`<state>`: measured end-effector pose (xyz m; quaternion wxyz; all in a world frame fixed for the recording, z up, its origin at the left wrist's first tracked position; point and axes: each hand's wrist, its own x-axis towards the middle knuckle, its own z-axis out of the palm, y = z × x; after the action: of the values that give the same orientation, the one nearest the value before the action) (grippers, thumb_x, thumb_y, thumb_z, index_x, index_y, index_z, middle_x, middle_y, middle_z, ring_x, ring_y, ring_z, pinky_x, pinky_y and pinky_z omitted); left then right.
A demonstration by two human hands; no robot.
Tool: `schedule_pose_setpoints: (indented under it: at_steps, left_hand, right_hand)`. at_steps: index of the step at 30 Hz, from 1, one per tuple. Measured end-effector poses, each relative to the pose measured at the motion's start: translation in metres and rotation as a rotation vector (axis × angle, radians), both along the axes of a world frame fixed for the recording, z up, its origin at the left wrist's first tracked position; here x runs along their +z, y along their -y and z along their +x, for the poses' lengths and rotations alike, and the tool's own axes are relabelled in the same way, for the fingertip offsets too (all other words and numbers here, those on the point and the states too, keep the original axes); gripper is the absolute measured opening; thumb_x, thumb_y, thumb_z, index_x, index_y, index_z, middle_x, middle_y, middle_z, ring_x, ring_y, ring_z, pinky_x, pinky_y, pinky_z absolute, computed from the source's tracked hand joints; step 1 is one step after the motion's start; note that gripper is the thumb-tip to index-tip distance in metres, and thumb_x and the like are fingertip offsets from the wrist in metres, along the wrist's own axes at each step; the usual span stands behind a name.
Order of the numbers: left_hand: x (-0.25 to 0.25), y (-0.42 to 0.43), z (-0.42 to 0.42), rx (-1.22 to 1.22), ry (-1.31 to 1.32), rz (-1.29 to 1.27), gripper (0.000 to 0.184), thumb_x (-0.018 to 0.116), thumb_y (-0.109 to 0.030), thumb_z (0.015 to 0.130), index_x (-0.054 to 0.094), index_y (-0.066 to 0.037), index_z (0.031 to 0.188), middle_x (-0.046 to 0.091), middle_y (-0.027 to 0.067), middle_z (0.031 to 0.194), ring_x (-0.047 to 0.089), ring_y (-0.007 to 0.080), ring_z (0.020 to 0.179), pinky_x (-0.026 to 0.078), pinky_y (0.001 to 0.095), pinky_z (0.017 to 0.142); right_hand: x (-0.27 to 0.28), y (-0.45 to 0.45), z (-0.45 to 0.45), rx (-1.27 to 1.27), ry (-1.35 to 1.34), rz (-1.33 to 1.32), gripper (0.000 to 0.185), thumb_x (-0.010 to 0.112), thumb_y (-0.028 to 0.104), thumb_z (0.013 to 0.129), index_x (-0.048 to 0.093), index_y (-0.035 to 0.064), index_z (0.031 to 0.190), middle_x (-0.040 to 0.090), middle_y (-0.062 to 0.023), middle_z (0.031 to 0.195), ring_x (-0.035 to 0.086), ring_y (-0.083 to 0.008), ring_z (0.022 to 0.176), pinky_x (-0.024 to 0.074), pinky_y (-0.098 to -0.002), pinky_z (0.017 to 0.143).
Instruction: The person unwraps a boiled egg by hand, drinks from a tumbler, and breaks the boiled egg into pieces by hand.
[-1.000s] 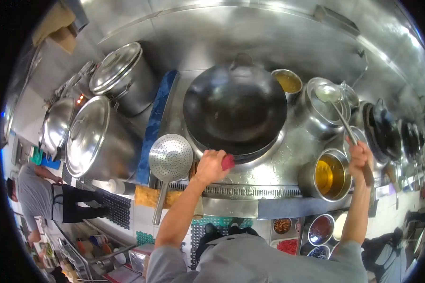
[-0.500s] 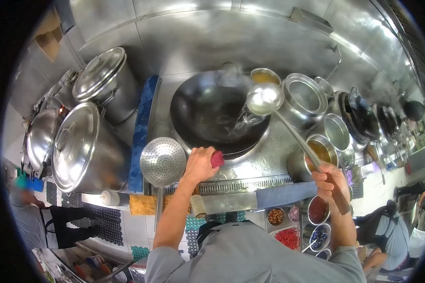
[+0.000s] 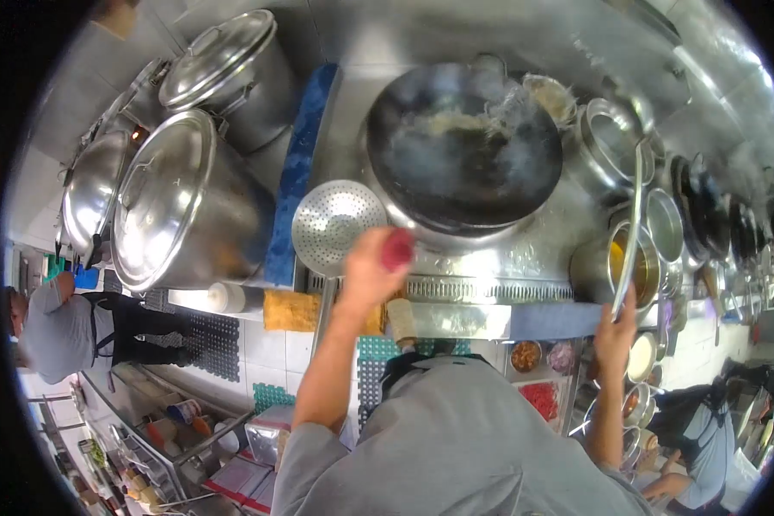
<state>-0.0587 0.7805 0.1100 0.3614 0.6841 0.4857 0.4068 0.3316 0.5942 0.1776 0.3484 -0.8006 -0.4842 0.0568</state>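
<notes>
Evidently left grip clasped red cloth, likely soft | right grip, frame right, grasped ladle | I judged it stiff, bowl-heavy, best held by the handle end.

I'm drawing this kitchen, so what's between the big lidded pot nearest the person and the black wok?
In the head view, a blue strip and then the perforated strainer, nearer the person, lie between the pot and the wok.

A restaurant-style kitchen, this — tall lidded stockpots, a black wok hazy over the steel range, matching grey-shirted workers about.
</notes>
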Motion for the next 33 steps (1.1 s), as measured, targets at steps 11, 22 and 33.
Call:
schedule_pose_setpoints:
  at_steps: [11, 22, 33]
  left_hand:
    - [-0.091, 0.099, -0.2, 0.547, -0.527, -0.4, 0.045, 0.074, -0.024, 0.076, 0.055, -0.002, 0.111, 0.066, 0.0163, 0.094, 0.065, 0.0282, 0.086, 0.051, 0.0371, 0.075]
    - [-0.117, 0.063, -0.218, 0.321, -0.752, -0.266, 0.069, 0.067, -0.039, 0.083, 0.042, 0.006, 0.13, 0.055, 0.0325, 0.116, 0.054, 0.0471, 0.106, 0.043, 0.0509, 0.089]
    - [-0.135, 0.075, -0.22, 0.222, -0.854, 0.148, 0.069, 0.066, -0.043, 0.081, 0.047, 0.008, 0.122, 0.053, 0.0307, 0.116, 0.048, 0.0484, 0.108, 0.039, 0.0524, 0.094]
  right_hand:
    - [-0.15, 0.1, -0.031, -0.178, -0.219, -0.643, 0.059, 0.055, 0.02, 0.092, 0.03, 0.0117, 0.145, 0.061, -0.0286, 0.111, 0.063, -0.0407, 0.09, 0.0484, -0.0487, 0.07]
    - [-0.099, -0.009, -0.192, 0.176, -0.28, -0.431, 0.067, 0.062, 0.04, 0.083, 0.041, 0.0045, 0.136, 0.054, -0.0183, 0.128, 0.053, -0.0361, 0.115, 0.0426, -0.0455, 0.097]
    - [-0.121, -0.032, -0.263, 0.432, -0.744, -0.608, 0.084, 0.066, 0.04, 0.078, 0.029, -0.0016, 0.141, 0.061, -0.027, 0.109, 0.061, -0.0377, 0.098, 0.0482, -0.0398, 0.087]
